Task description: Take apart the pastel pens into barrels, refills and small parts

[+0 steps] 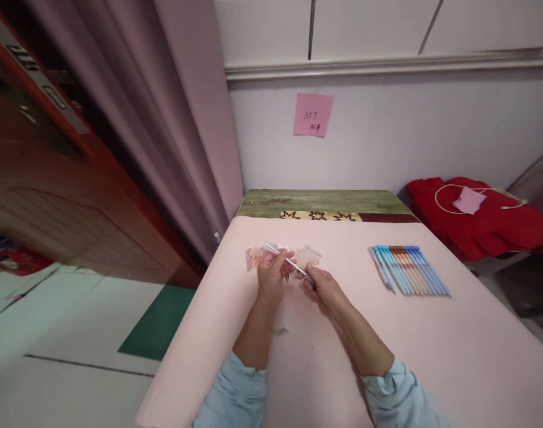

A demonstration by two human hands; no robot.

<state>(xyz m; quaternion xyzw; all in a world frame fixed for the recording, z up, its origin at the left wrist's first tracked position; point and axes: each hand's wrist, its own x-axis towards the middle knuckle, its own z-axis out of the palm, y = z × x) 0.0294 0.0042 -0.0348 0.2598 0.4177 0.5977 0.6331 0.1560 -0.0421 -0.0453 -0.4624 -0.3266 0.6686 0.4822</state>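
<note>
Both hands hold one slim, pale pen [291, 262] slantwise above the middle of the table. My left hand [272, 274] pinches its upper left part between thumb and fingers. At its lower right end, my right hand [322, 288] closes round the barrel. Just behind the hands lie several small pink and orange stick-like pieces [253, 257], partly hidden by my left hand. Clear, thin pieces [310, 253] rest to the right of them. A row of pens [409, 270] in light blue, brown and darker blue lies side by side at the right.
A pale pink cover lies over the table [432, 356], whose green patterned far edge shows. A small grey smudge or piece [281, 331] is near my left forearm. Red cloth [498, 220] with a white cable is at the right. A curtain [182, 107] and wooden door [75, 196] stand left.
</note>
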